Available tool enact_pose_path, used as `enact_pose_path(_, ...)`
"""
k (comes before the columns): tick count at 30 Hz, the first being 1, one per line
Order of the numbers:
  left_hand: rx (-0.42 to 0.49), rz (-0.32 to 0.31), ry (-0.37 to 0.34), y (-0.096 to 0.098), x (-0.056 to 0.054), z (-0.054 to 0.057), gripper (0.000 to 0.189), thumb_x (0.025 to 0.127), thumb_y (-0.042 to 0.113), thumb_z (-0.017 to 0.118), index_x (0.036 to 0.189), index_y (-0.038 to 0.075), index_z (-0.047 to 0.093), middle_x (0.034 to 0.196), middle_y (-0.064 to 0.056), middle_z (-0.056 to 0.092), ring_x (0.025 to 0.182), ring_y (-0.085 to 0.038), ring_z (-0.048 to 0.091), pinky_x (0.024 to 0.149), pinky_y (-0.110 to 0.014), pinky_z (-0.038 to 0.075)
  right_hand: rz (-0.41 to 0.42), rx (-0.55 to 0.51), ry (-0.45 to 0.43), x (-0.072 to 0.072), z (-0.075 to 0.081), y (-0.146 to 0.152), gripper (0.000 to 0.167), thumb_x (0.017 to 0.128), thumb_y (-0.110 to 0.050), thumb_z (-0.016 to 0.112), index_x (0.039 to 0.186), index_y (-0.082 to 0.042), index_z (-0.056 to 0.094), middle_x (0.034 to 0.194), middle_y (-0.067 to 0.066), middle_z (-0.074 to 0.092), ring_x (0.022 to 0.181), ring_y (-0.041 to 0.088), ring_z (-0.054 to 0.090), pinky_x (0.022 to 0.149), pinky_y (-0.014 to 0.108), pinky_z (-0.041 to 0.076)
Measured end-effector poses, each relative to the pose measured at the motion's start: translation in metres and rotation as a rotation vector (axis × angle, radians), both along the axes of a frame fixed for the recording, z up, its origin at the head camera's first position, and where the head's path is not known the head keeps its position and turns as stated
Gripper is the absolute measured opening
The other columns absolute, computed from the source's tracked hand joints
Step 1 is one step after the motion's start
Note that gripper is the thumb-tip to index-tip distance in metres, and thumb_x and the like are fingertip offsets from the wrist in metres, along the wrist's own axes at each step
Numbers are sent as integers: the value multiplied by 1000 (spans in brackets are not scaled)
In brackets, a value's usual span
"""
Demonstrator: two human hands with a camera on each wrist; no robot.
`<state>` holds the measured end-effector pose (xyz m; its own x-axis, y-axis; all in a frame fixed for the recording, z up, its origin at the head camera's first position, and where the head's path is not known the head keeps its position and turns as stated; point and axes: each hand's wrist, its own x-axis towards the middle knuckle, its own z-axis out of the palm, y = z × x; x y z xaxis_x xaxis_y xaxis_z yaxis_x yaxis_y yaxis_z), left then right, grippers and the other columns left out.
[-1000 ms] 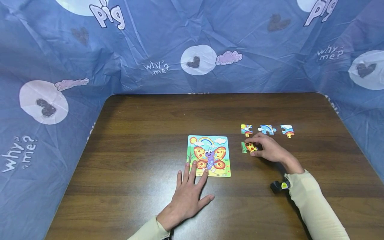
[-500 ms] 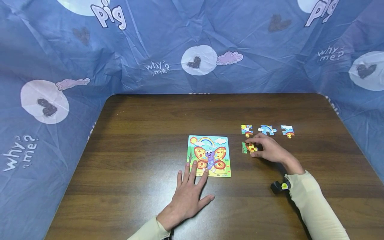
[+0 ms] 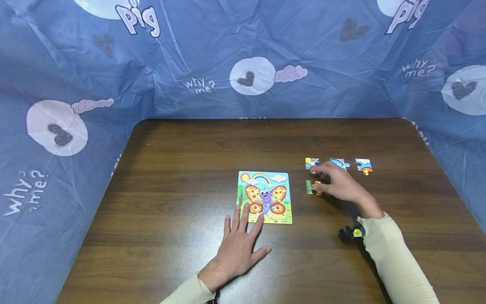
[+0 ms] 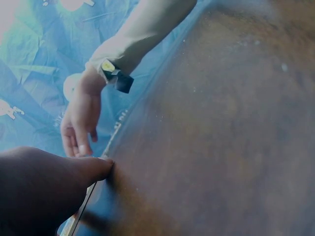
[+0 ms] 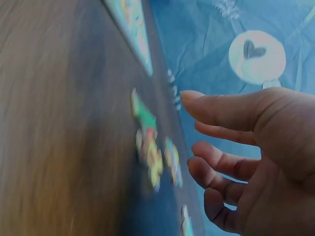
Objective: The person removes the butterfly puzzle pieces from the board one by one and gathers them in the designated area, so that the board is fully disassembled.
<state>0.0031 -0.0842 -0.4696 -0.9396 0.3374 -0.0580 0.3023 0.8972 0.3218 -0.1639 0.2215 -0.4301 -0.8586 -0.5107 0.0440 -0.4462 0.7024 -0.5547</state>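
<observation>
My left hand (image 3: pixel 237 251) lies flat with spread fingers, its fingertips on the lower left of a square butterfly puzzle board (image 3: pixel 279 194). To the right, my right hand (image 3: pixel 339 183) hovers with thumb and fingers apart, over a puzzle piece (image 3: pixel 309 187) with a green edge and a red-and-yellow wing. In the right wrist view nothing sits between its fingers, and that wing piece (image 5: pixel 150 152) lies on the table apart from them. Behind are a sun piece (image 3: pixel 311 161) and a rainbow piece (image 3: pixel 339 162), the latter partly hidden by the right hand.
A cloud piece (image 3: pixel 363 164) lies at the right end of the back row. The brown wooden table (image 3: pixel 182 169) has a blue printed sheet (image 3: pixel 212 50) hanging behind it and at both sides. A small black device (image 3: pixel 349 233) is strapped at the right wrist.
My right hand has let go of the wing piece and lifted slightly, its thumb and fingers parting as it moves a little back. The left hand has stayed in place.
</observation>
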Motion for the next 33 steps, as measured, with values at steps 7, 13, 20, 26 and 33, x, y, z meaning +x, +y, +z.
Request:
enact_pose_path(7,-5,-3,1,0,-1,-1,78,92,63,55,155,21,37,166,-26,18,154,-48,14,116,-69,22,-16,-38,-55,2,13,-37,50,89,-15,75,135,-2,60,123,20,61,104,33,62,86,49,52)
enact_pose_path(13,-11,-9,-1,0,-1,-1,78,92,63,54,156,21,36,166,-26,17,154,-49,14,116,-70,22,26,-46,-62,4,15,-70,51,88,-16,76,135,-4,60,121,17,62,99,27,58,81,39,48)
enact_pose_path(20,-25,-9,15,-1,-1,-1,78,92,63,55,155,21,37,166,-26,18,153,-49,15,116,-69,24,98,-75,-50,12,7,-98,52,86,-18,78,133,-3,62,118,17,63,96,26,61,79,35,49)
enact_pose_path(26,-31,-13,28,0,0,-1,78,92,63,55,155,21,38,165,-26,20,153,-49,17,115,-69,25,104,-32,-96,23,-3,-111,53,87,-22,78,135,-7,61,120,13,60,96,21,60,81,34,50)
enact_pose_path(33,-36,-9,22,0,0,-1,77,92,63,55,154,21,39,165,-26,19,153,-48,16,116,-69,24,112,-19,-104,31,-11,-115,57,86,-22,78,137,-5,58,126,16,58,101,22,64,88,41,54)
